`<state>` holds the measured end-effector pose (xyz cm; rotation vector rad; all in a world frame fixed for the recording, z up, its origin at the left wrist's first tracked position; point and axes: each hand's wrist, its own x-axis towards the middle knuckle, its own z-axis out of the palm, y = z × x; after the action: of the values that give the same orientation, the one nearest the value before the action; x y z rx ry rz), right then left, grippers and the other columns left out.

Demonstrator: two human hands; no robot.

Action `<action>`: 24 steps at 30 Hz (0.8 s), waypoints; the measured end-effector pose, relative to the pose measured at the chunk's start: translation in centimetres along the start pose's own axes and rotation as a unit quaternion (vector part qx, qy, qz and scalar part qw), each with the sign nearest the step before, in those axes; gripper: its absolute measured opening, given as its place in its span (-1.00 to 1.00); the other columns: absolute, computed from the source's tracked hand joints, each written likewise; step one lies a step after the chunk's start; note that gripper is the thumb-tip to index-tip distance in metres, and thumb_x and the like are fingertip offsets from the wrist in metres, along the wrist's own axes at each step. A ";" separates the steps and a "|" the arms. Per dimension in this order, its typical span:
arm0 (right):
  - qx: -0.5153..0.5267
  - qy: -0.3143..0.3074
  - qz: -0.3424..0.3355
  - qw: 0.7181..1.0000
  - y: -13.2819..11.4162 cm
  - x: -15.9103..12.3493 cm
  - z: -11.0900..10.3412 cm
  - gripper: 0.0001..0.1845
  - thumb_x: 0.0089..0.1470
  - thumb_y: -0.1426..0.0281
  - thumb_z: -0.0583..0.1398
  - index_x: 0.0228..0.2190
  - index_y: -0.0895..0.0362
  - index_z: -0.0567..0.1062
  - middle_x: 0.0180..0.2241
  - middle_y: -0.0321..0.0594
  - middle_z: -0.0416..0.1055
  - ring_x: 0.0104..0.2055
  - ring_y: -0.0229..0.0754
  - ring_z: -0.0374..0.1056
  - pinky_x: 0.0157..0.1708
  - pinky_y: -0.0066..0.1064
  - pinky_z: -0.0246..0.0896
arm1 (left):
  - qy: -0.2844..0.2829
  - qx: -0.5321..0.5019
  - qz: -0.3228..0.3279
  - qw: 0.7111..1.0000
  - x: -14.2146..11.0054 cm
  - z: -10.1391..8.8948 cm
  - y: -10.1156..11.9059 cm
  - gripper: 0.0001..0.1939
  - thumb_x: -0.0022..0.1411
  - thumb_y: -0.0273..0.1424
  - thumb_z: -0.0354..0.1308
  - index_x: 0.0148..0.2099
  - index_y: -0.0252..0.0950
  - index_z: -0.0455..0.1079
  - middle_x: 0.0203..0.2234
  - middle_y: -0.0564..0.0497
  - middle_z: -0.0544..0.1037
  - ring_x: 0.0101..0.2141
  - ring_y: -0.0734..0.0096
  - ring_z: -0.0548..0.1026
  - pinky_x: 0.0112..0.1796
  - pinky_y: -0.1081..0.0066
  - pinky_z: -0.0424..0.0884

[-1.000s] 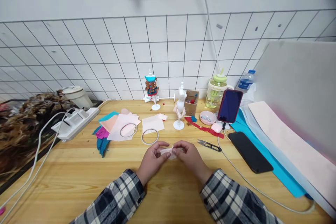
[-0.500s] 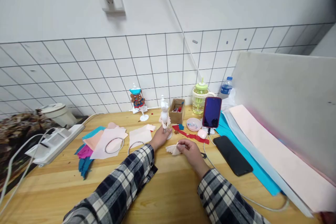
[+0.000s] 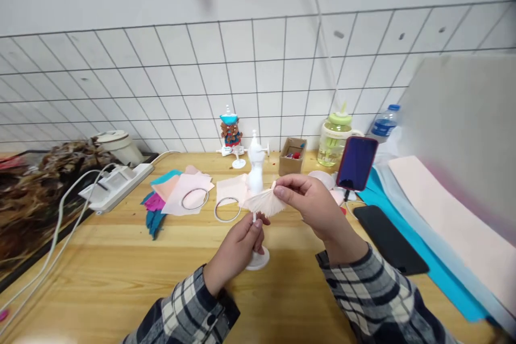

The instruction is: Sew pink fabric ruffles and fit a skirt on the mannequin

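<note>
A small white dress form [image 3: 255,167] stands upright in front of me on a thin stem with a round base [image 3: 258,260]. My left hand [image 3: 242,242] is closed around the stem, just above that base. Between the thumb and fingers of my right hand [image 3: 310,201] is pinched a pleated piece of pale pink crepe paper [image 3: 266,202]. The paper fans out across the lower part of the form, overlapping it in view; whether it touches the form I cannot tell.
Behind are a dressed mini form [image 3: 231,134], a cardboard box [image 3: 293,157], a green-lidded jug [image 3: 335,140] and a propped phone [image 3: 357,163]. Paper sheets [image 3: 183,193] and metal rings [image 3: 227,209] lie left; a black phone [image 3: 391,239] and paper rolls [image 3: 443,215] right; a power strip [image 3: 116,188] far left.
My left hand has brought the dress form nearer and now grips its stem. My right hand has lifted the pleated paper off the table up to the form. The view has shifted.
</note>
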<state>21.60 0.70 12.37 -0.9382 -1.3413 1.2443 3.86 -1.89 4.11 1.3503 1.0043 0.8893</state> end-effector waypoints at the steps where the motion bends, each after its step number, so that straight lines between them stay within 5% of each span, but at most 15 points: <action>1: -0.014 -0.009 -0.003 1.000 0.4 0.3 0.5 -0.79 -0.09 0.24 0.32 -0.42 0.13 0.57 -0.40 -0.25 0.52 -0.35 -0.23 0.38 -0.33 -0.40 0.29 | -0.003 -0.002 -0.006 1.000 -0.3 -0.2 0.0 -0.61 0.28 -0.04 -0.04 -0.18 -0.30 0.28 -0.64 0.18 0.21 -0.61 0.52 0.22 -0.49 0.45 0.34; 16: -0.149 -0.016 -0.029 0.988 2.4 1.0 1.0 -0.81 -0.08 0.26 0.33 -0.40 0.10 0.56 -0.43 -0.25 0.51 -0.39 -0.23 0.40 -0.39 -0.39 0.31 | 0.019 -0.011 -0.040 0.999 -1.6 -0.6 0.6 -0.63 0.26 -0.04 -0.02 -0.22 -0.27 0.29 -0.65 0.18 0.19 -0.63 0.55 0.20 -0.55 0.52 0.22; 24: -0.143 -0.022 -0.002 0.989 2.1 0.7 1.0 -0.62 -0.14 0.27 0.36 -0.27 0.06 0.38 -0.52 -0.38 0.42 -0.57 -0.34 0.22 -0.60 -0.50 0.06 | 0.020 0.003 -0.046 0.999 -1.7 -0.6 0.1 -0.60 0.25 -0.03 0.00 -0.23 -0.29 0.31 -0.64 0.18 0.21 -0.63 0.55 0.23 -0.56 0.52 0.25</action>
<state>20.33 1.53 10.47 -1.1101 -1.5852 1.0910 2.72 -3.27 4.29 1.2856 1.0925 0.8484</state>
